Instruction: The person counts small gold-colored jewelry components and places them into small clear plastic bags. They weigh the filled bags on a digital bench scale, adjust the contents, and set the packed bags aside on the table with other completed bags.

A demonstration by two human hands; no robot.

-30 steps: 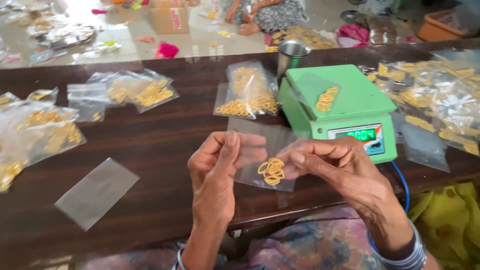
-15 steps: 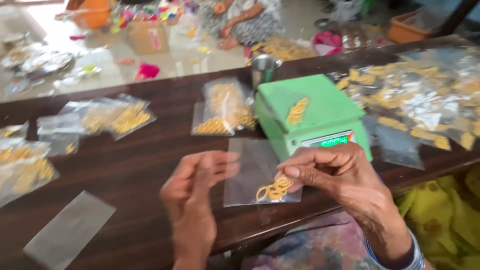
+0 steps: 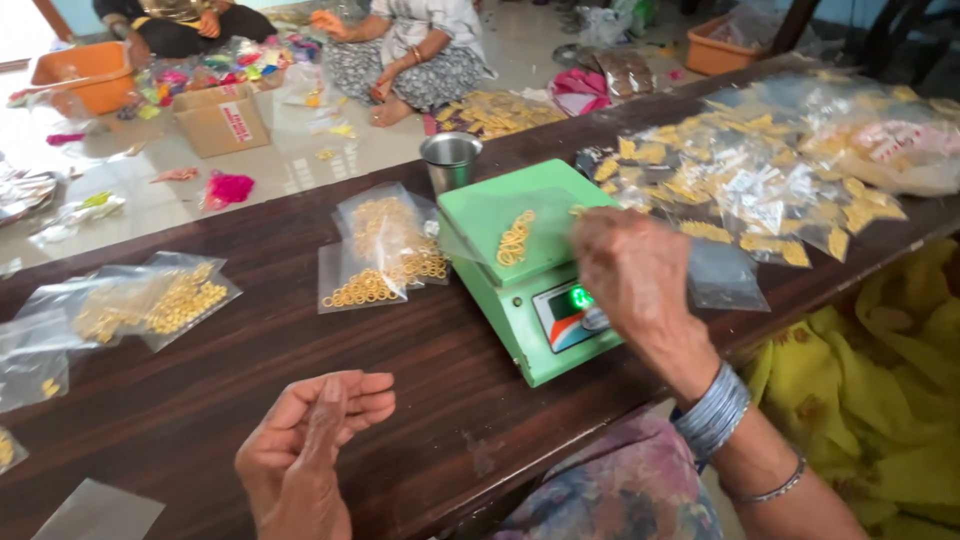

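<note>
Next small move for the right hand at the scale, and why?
Probably let go of the clear bag and draw the right hand clear of the green scale. The bag of gold rings lies on the platform, the hand hangs over its edge, and the left hand is idle and empty.

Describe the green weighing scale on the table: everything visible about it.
The green plastic-looking weighing scale is a boxy unit with a flat top platform and a sloped front panel with a lit green display. It sits upright on the dark wooden table. Small gold rings lie on its platform. The right hand hovers over its right side, blurred.
</note>
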